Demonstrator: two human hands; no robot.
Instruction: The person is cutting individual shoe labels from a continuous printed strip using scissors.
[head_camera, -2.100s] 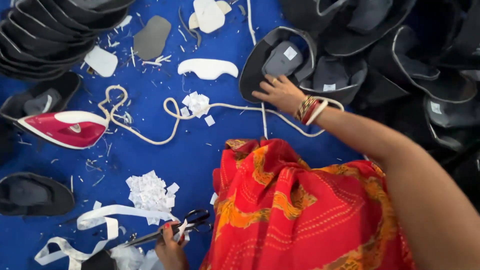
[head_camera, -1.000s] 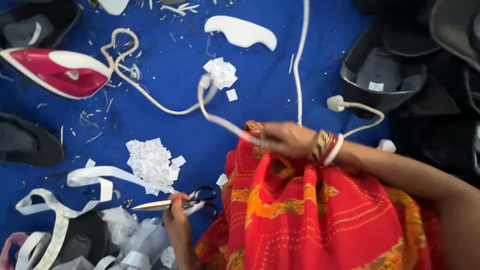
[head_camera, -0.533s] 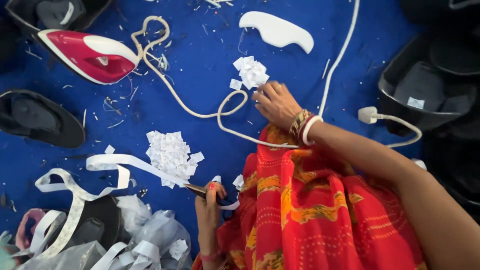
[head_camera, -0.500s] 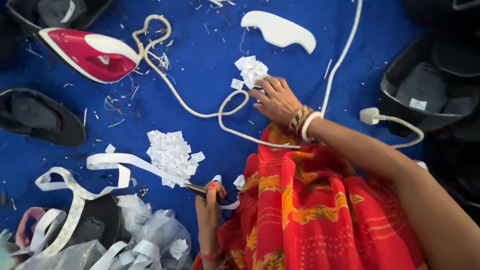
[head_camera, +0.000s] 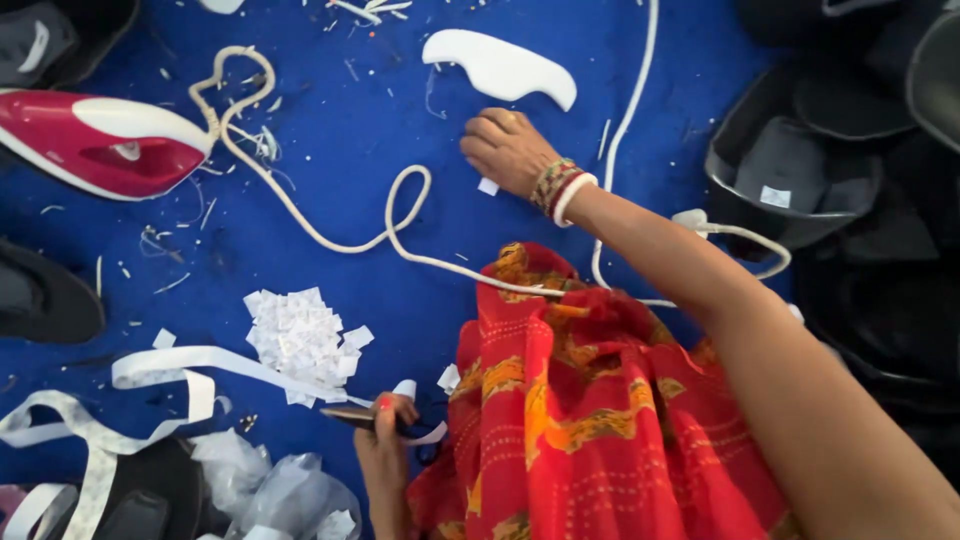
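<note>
My right hand (head_camera: 505, 150), with bangles at the wrist, lies knuckles-up on the blue mat (head_camera: 330, 170), its fingers curled over a small heap of white paper pieces. Only one white piece (head_camera: 488, 186) shows at its heel. My left hand (head_camera: 385, 445) is low in view, beside my red patterned cloth (head_camera: 600, 420). It grips scissors (head_camera: 352, 416) and a white strip end. A pile of cut white squares (head_camera: 300, 335) lies just left of the scissors.
A red and white iron (head_camera: 100, 145) lies at the left, and its white cord (head_camera: 400, 215) loops across the mat. A white curved cutout (head_camera: 500, 68) sits above my right hand. Black shoe uppers (head_camera: 790, 170) crowd the right. White strips (head_camera: 170, 365) and plastic bags (head_camera: 270, 490) lie at the lower left.
My right hand has closed over the small heap of white pieces that lay beside its fingers. The left hand still holds the scissors. The view has shifted slightly.
</note>
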